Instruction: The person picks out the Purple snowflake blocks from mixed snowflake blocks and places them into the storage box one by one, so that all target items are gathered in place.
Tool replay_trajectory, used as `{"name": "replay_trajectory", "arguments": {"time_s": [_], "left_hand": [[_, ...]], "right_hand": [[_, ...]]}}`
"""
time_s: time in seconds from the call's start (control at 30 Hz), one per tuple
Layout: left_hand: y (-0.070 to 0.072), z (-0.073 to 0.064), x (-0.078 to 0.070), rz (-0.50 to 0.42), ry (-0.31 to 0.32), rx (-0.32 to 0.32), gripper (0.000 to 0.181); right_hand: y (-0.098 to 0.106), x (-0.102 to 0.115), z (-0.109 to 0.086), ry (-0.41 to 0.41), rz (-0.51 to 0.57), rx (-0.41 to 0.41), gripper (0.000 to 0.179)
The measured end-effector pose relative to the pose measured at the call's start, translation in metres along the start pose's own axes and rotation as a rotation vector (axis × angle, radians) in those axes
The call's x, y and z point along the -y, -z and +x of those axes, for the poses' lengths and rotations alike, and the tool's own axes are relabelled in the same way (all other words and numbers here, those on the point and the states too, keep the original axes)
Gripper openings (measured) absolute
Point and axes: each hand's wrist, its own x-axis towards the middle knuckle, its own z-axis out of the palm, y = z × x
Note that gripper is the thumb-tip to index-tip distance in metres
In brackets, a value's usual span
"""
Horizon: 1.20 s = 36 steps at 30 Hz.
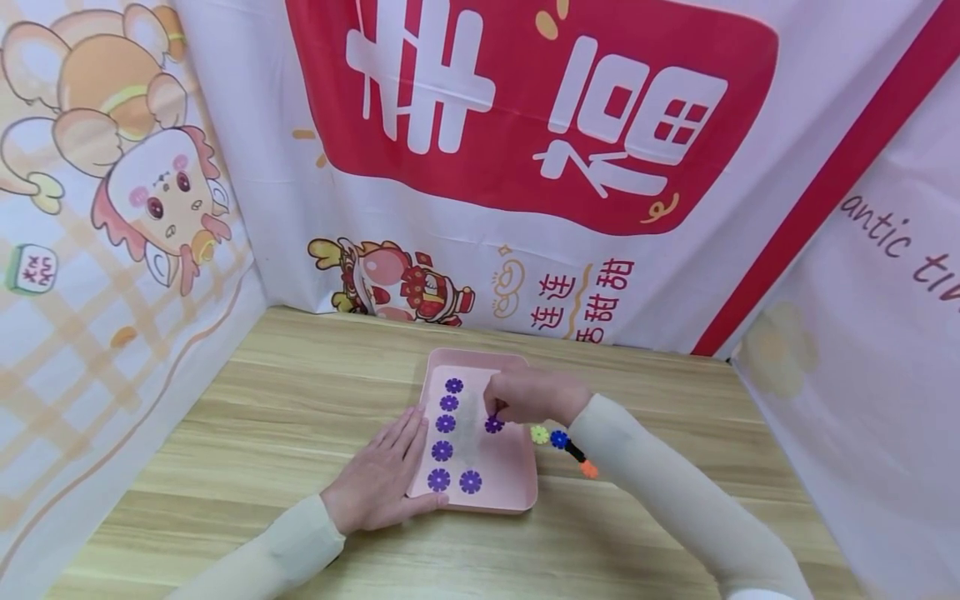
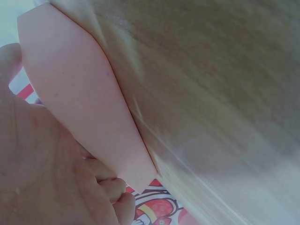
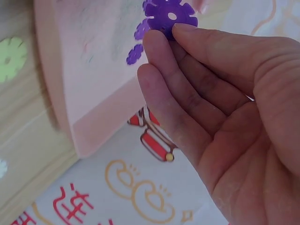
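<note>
A pink tray [image 1: 498, 475] lies on the table. My left hand [image 1: 378, 475] rests on its left side and near corner, fingers extended along the edge. Over the tray's right half, my right hand [image 1: 536, 393] pinches a purple flower-shaped plastic disc [image 3: 158, 18] between thumb and fingertips. Several like purple discs [image 1: 442, 451] form a column along the tray's left side. One more purple disc [image 1: 470, 482] sits beside the nearest of them. In the left wrist view, the tray's outer wall [image 2: 79, 84] shows beside my palm.
Right of the tray, a yellow-green disc [image 1: 540, 434], a blue disc [image 1: 558, 439], a black piece [image 1: 575, 451] and an orange disc [image 1: 589, 469] lie on the wooden table [image 1: 645, 383], partly near my right sleeve. Printed cloth [image 1: 480, 192] hangs behind the table and at both sides.
</note>
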Motion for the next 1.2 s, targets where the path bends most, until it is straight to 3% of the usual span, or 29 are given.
{"name": "replay_trajectory", "arguments": {"time_s": [0.23, 0.43, 0.77, 1.2], "left_hand": [[0.000, 0.001, 0.000, 0.010, -0.004, -0.006, 0.108], [0.000, 0.001, 0.000, 0.020, -0.009, -0.009, 0.108], [0.000, 0.001, 0.000, 0.039, -0.015, -0.008, 0.107], [-0.001, 0.001, 0.000, 0.040, -0.019, -0.022, 0.107]], "right_hand": [[-0.011, 0.009, 0.024, -0.010, -0.032, 0.030, 0.010], [-0.022, 0.013, 0.037, -0.073, 0.007, 0.091, 0.011], [-0.041, 0.014, 0.044, -0.082, 0.013, 0.135, 0.017], [-0.046, 0.012, 0.046, -0.080, 0.023, 0.132, 0.015]]}}
